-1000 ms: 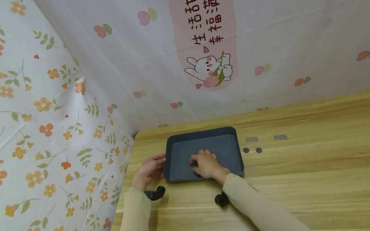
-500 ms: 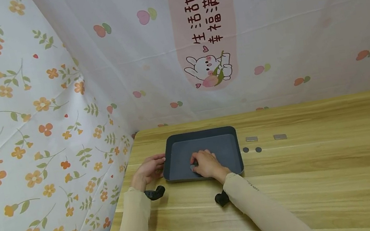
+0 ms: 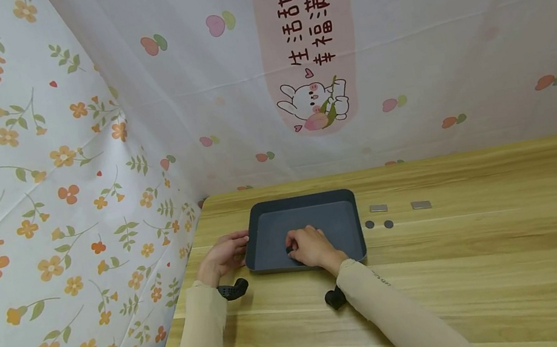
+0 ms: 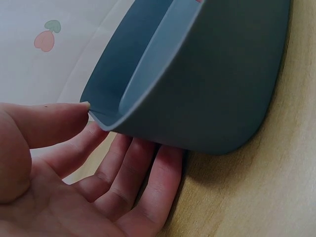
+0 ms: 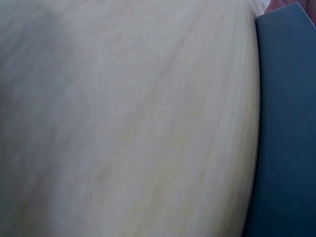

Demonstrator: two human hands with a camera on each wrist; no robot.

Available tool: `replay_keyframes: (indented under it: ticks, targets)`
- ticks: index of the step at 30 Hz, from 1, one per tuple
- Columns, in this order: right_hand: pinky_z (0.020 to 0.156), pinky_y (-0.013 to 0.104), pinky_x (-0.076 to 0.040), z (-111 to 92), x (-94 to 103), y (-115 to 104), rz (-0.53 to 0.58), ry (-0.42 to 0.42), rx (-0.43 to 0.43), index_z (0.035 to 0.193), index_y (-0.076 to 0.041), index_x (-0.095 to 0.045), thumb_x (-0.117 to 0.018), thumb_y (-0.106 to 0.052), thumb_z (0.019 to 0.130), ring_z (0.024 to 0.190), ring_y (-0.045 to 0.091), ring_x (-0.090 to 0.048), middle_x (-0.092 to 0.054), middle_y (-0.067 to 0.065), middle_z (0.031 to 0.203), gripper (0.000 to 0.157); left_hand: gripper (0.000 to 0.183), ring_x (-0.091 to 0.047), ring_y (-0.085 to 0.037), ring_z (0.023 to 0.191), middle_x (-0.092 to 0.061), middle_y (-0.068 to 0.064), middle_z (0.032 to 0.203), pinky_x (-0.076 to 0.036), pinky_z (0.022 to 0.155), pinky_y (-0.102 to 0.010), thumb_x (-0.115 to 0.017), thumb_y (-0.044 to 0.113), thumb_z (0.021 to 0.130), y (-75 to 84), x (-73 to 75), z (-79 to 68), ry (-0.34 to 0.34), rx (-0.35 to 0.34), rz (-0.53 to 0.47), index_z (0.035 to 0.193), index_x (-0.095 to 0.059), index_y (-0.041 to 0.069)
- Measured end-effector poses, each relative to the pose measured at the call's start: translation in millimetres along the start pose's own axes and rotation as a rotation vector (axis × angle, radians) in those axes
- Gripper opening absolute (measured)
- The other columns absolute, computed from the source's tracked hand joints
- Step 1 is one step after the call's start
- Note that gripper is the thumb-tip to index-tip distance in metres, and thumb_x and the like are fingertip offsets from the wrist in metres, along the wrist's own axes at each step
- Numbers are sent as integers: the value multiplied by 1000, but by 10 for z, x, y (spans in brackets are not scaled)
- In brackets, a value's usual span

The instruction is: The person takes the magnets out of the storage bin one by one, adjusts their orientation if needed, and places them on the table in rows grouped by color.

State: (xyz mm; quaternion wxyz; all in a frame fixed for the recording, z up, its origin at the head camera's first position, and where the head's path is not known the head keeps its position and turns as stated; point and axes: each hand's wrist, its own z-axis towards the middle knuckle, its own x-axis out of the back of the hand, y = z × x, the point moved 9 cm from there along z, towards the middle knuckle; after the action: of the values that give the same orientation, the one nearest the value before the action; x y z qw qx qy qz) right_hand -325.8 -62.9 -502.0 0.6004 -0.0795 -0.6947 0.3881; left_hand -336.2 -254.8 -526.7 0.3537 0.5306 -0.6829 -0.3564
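Note:
A dark grey-blue rectangular tray (image 3: 338, 219) with raised walls, like a baking tray, lies on the table. Beside its left wall my left hand (image 3: 223, 256) holds the side: the thumb tip meets the rim, and curled fingers (image 4: 160, 182) touch the wall low down. Over the tray floor, my right hand (image 3: 311, 246) pinches a small dark disc (image 3: 289, 250) between thumb and fingers. The fingers cover most of that disc. In the right wrist view, only part of the tray wall (image 5: 286, 128) and the blurred tabletop show.
Right of the tray lie two small dark discs (image 3: 369, 224) (image 3: 389, 224) and two grey rectangular plates (image 3: 378, 208) (image 3: 421, 205). The wooden table (image 3: 492, 260) extends far to the right. Patterned cloth (image 3: 73, 232) hangs along the left and back.
The disc in my right fingers has turned, from a visible round face to a darker, narrower look. The right hand has barely shifted. The left hand and tray stay put.

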Motion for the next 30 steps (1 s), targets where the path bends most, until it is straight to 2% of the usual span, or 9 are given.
replay_keyframes:
  ticks: [4, 23, 30]
  targets:
    - [74, 34, -32, -2, 3, -8, -6, -3, 3, 90, -16, -69, -73, -18, 84, 78, 16, -45, -58, -6, 75, 8, 43, -55, -15, 92, -60, -3, 109, -46, 74, -31, -45, 13, 102, -10, 7, 9, 13, 9, -5, 145, -43, 6]
    - [81, 40, -40, 12, 13, 19, 24, 18, 7, 91, -19, -68, -69, -17, 88, 81, 16, -54, -61, -4, 84, 4, 44, -55, -14, 88, -60, -1, 104, -45, 72, -30, -44, 14, 103, -5, 3, 12, -4, -6, -18, 145, -41, 5]
    - [75, 34, -48, 12, 36, 46, 110, 31, -15, 93, -15, -67, -66, -17, 90, 77, 12, -58, -66, -2, 87, 4, 44, -55, -14, 91, -60, 0, 105, -46, 73, -30, -44, 14, 103, -14, 9, 15, -6, -1, -7, 145, -41, 5]
